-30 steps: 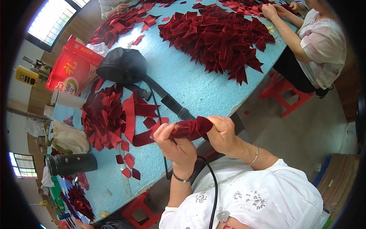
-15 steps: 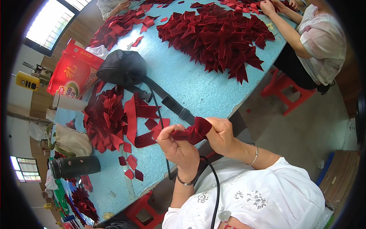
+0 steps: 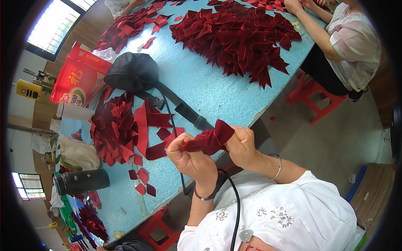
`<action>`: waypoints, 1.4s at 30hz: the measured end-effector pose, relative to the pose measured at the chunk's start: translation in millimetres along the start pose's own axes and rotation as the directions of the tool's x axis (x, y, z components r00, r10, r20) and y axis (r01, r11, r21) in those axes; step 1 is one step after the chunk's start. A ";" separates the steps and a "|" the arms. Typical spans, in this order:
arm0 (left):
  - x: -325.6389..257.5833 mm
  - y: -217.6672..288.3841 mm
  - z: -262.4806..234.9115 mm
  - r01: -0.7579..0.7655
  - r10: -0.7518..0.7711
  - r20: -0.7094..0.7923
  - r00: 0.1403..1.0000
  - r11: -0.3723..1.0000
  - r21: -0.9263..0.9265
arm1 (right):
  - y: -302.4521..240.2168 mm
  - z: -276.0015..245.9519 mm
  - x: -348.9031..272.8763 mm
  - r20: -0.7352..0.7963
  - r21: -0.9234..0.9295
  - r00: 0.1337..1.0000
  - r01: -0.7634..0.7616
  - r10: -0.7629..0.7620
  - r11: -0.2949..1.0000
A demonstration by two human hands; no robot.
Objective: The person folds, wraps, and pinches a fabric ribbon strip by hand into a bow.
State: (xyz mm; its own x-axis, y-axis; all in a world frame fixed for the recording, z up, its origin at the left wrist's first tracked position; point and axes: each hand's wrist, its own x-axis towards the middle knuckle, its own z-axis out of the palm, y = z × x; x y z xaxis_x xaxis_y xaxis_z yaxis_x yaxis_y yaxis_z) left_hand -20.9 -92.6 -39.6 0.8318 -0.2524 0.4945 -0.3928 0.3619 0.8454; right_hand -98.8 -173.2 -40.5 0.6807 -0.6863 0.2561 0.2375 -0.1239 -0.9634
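Note:
Between my two hands, above the near edge of the table, is a dark red velvet ribbon bow (image 3: 212,139). My left hand (image 3: 190,161) pinches its left end with thumb and curled fingers. At the other end, my right hand (image 3: 242,146) grips the ribbon, its fingertips partly hidden behind the fabric. A loop of the bow stands up beside my right thumb. Left of my hands, a long red ribbon strip (image 3: 142,129) lies curled on the table next to a heap of cut ribbon pieces (image 3: 112,129).
A large pile of finished-looking red bows (image 3: 234,39) covers the far table. A black mesh pouch (image 3: 132,72) with strap, a red bag (image 3: 77,77) and a dark bottle (image 3: 81,182) stand to the left. Another person (image 3: 351,46) sits at far right beside a red stool (image 3: 312,98).
Both hands have shifted slightly left and up with the ribbon bow. Its loop beside my right thumb now stands taller and fuller.

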 end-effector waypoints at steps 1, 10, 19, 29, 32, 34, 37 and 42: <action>0.9 -1.0 0.1 -0.034 0.035 -0.014 0.999 0.999 0.027 | 1.0 1.7 -0.2 -0.001 0.001 1.000 -0.001 0.001 1.000; 4.8 3.2 0.6 -0.155 0.152 0.041 0.987 0.986 0.069 | -7.0 -4.3 3.1 0.114 0.091 0.982 -0.161 0.150 0.983; -3.6 6.9 1.2 0.221 -0.219 0.046 0.975 0.974 -0.049 | -2.7 -10.7 -0.4 0.090 -0.075 0.987 -0.123 0.130 0.990; -4.9 7.6 -2.0 0.337 -0.333 0.064 0.941 0.940 -0.051 | 0.5 -18.8 8.1 0.140 -0.256 0.964 0.258 -0.228 0.932; -5.4 5.6 -3.5 0.270 -0.268 0.061 0.961 0.963 -0.018 | -5.9 -19.6 9.2 0.128 -0.237 0.959 0.277 -0.253 0.931; -5.8 5.7 -3.1 0.227 -0.231 0.056 0.971 0.972 0.067 | -9.7 -19.2 7.9 0.139 -0.204 0.962 0.262 -0.237 0.943; -5.8 6.1 -0.6 0.190 -0.200 0.053 0.978 0.969 0.156 | -9.9 -14.4 3.6 0.078 -0.142 0.985 0.162 -0.152 0.977; -13.5 7.3 -0.5 0.246 -0.274 0.116 0.955 0.946 0.212 | 7.3 -10.3 -2.3 0.033 -0.200 0.991 0.133 -0.129 0.971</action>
State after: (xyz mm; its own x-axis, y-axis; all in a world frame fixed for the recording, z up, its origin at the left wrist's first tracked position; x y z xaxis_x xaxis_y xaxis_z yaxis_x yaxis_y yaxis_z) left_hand -34.8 -86.1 -40.2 0.8563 -0.4440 0.2640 -0.2504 0.0901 0.9639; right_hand -105.8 -179.9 -48.9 0.6667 -0.6409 0.3805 0.1827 -0.3544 -0.9171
